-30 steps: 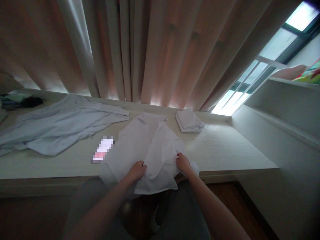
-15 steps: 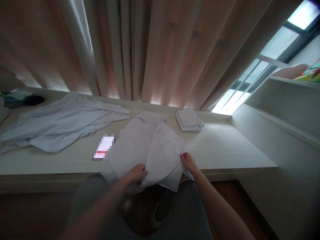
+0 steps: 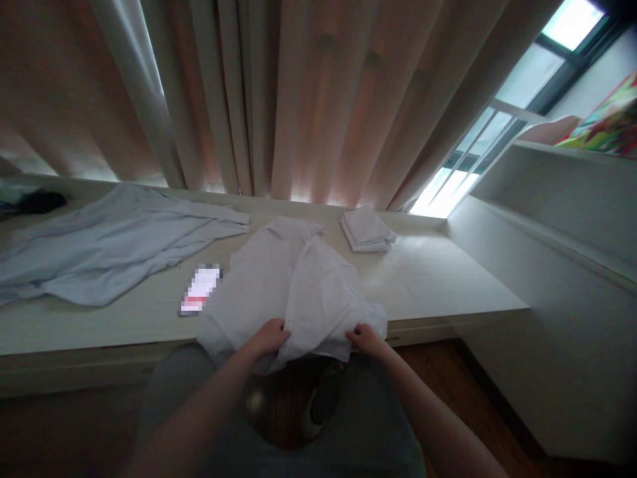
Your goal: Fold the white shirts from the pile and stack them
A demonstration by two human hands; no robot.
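A white collared shirt (image 3: 288, 279) lies spread over the pale wooden surface, its collar toward the curtain and its lower part hanging over the front edge above my knees. My left hand (image 3: 271, 337) is closed on the front edge of the shirt, near its middle. Further right, my right hand (image 3: 365, 340) pinches the cloth by the lower hem. Between the two hands the fabric shows loose folds. My fingertips are partly hidden in the cloth.
Left of the shirt lies a phone (image 3: 200, 289) with a blurred screen. A second white garment (image 3: 119, 245) stretches across the left side. A folded white cloth (image 3: 367, 229) sits at the back right. Curtains (image 3: 318, 99) hang behind; a white panel (image 3: 547, 318) stands right.
My right hand has moved left and down, from the shirt's right side to its lower hem. My left hand keeps its hold. The view has shifted slightly right.
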